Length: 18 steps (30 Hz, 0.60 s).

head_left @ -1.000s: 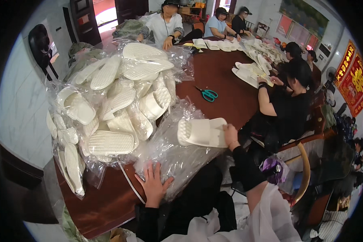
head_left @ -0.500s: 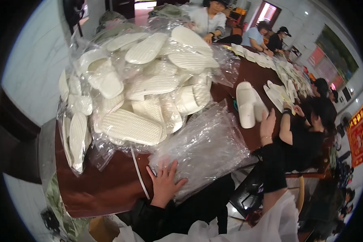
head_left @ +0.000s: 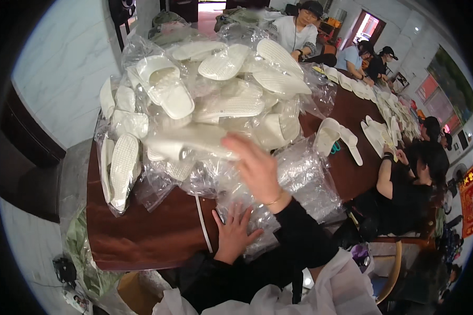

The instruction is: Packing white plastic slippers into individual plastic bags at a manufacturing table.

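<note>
While the left hand [head_left: 235, 231] lies flat with fingers spread on a stack of clear plastic bags [head_left: 289, 184] at the near edge of the brown table [head_left: 142, 231], the right hand [head_left: 255, 168] hangs raised and blurred above them, fingers open and holding nothing. The bags look thin, light and slippery, best pinched at an edge. Beyond, a heap of bagged white slippers [head_left: 205, 105] rises; these seem soft, light foam.

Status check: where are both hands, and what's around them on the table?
Left hand flat on clear plastic bags. Right hand raised, open, empty, reaching at heap of bagged white slippers. Loose white slipper pair beyond.
</note>
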Available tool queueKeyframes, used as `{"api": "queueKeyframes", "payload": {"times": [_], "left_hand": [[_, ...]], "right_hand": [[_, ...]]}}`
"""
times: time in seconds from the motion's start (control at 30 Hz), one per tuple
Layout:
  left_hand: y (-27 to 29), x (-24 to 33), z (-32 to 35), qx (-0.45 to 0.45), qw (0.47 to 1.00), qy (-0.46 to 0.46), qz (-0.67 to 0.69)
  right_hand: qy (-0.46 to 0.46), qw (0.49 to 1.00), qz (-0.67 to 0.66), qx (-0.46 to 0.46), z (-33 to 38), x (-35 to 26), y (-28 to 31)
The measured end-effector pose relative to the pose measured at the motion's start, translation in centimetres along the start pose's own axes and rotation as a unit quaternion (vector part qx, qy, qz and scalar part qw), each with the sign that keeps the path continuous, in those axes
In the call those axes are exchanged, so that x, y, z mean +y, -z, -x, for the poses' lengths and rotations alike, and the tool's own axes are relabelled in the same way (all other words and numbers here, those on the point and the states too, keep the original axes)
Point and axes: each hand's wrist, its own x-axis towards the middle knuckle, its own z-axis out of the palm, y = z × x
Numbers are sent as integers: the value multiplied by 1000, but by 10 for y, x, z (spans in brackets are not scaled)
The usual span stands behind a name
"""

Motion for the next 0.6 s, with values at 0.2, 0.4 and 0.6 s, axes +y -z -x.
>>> {"api": "queueKeyframes", "payload": {"times": [0.2,0.4,0.6], "left_hand": [[14,0,1,-2,1000,6,12],[1,-17,8,-12,999,8,-31],[9,8,-7,-39,999,-9,36]], "right_hand": [[-247,918,-254,177,5,6,102],[-417,802,-409,125,98,72,180],[-324,922,-152,-149,236,145,195]]}}
